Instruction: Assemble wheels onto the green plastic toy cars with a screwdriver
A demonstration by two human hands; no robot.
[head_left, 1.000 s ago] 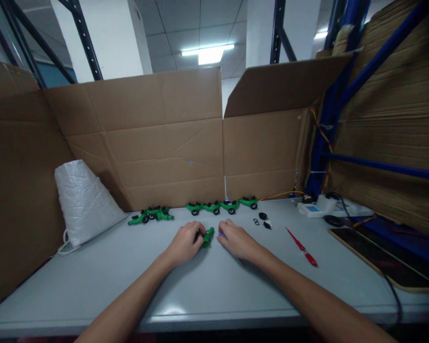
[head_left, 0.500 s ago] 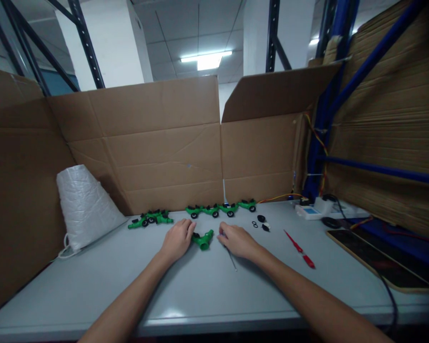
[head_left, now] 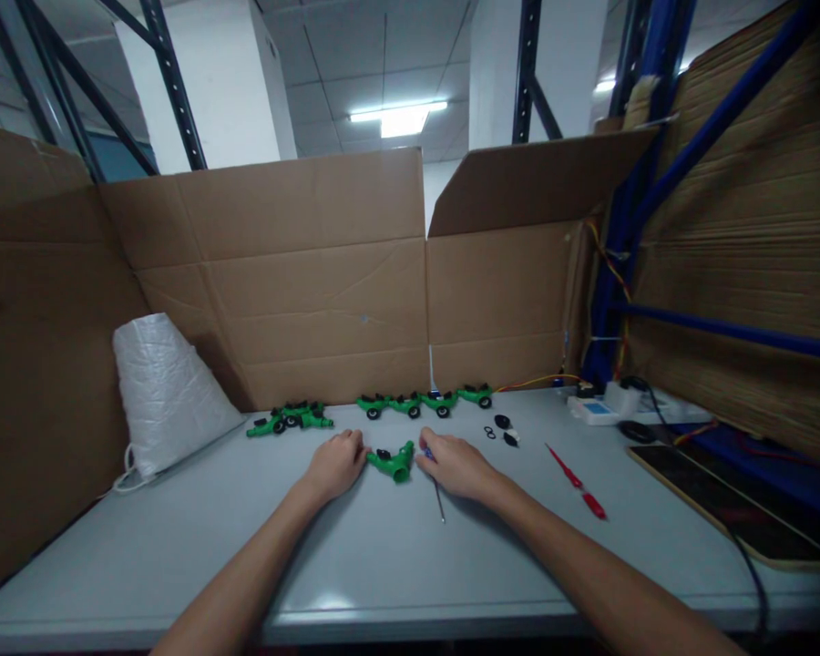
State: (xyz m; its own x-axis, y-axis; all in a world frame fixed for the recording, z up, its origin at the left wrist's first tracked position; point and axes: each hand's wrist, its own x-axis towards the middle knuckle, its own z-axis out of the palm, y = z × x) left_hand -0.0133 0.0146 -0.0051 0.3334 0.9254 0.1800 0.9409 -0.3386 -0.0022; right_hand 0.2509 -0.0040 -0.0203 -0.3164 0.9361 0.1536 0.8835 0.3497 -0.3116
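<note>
A green branched plastic fitting (head_left: 400, 465) with a small black piece on top lies low over the table between my two hands. My left hand (head_left: 338, 463) is closed at its left end, with the fingertips pressed together there. On the other side, my right hand (head_left: 459, 463) is closed on a thin screwdriver (head_left: 440, 504). A bit of blue handle shows at the fingers, and the metal shaft points down toward me, apart from the fitting. Beyond my hands stands a row of similar green fittings (head_left: 404, 406) with black round parts.
More green fittings (head_left: 291, 418) lie in a cluster at the back left. Small black rings (head_left: 490, 433) and black caps (head_left: 510, 439) sit right of my right hand, near a red screwdriver (head_left: 574, 478). A white bag (head_left: 170, 401), power strip (head_left: 598, 410) and dark panel (head_left: 731, 506) flank the table.
The fitting has shifted slightly right and turned, and its black piece shows more clearly. My left hand has eased back a little. The screwdriver's shaft now points more steeply toward me.
</note>
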